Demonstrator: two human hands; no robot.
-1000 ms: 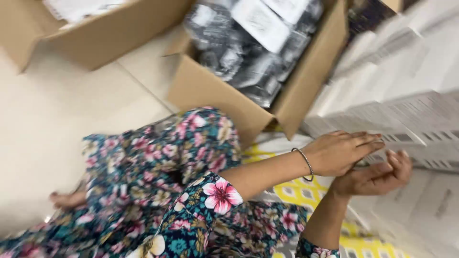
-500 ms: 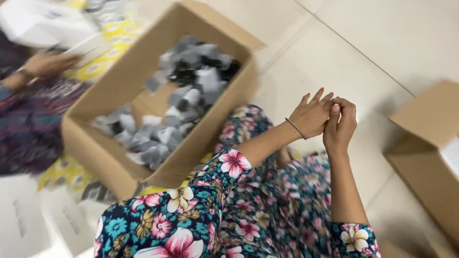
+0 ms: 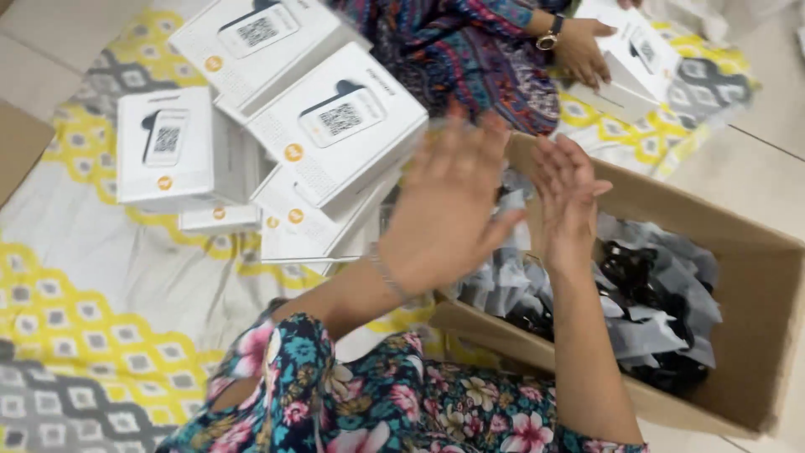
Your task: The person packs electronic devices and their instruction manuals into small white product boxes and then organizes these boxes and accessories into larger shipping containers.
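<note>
Head view is looking down on the person's two hands, which are hovering palm to palm above the near end of an open cardboard box. The left hand is blurring slightly, its fingers spread wide and holding nothing; the right hand is standing just beside it, fingers loosely opened, also empty, with a narrow gap between the palms. A thin bangle is sitting on the left wrist. The box below is lying at the person's knee, filled with small grey packets holding dark items, heaped loosely against its walls. The floral sleeves are filling the bottom of the view. To the left, a pile of white cartons is resting on a yellow, grey and white patterned mat, some stacked flat, some leaning on each other. At the top, another person in a patterned dress is sitting across the mat, and that person's hand, wearing a wristwatch, is pressing down on another white carton well apart from the hovering hands.
</note>
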